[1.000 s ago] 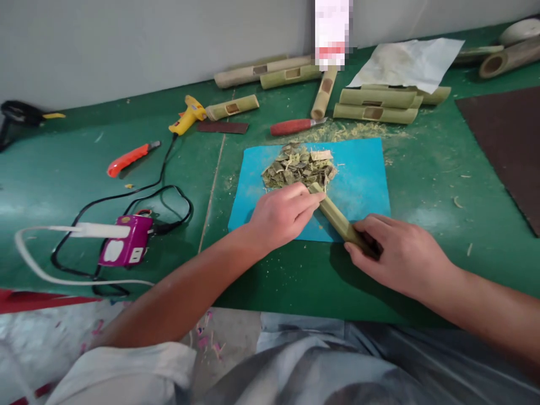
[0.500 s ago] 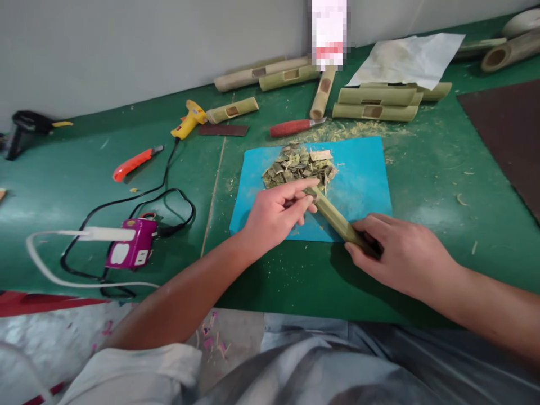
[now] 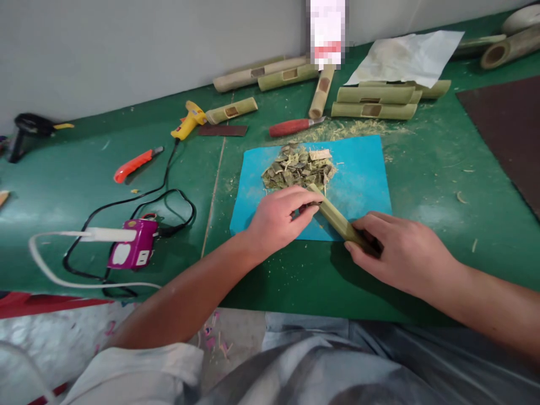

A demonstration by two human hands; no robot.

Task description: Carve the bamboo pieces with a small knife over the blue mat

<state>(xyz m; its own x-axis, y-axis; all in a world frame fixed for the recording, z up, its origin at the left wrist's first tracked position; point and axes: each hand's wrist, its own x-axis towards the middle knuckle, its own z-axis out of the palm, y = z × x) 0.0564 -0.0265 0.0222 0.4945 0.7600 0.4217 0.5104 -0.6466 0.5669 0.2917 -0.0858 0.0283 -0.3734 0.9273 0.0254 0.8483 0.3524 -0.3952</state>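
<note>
On grn table nr wall, R hand grips bamboo; L hand: hold unclear.

Open green tabletop runs from the blue sheet to a dark mat — while a chip heap, red-handled knife and bamboo tubes bar the way to the wall.

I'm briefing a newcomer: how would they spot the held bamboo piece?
On the green table, find the blue sheet. Across its near edge slants the bamboo piece, its near end in the right hand, its far end by the left hand. Unlike the bamboo lengths farther back, it alone is held.
</note>
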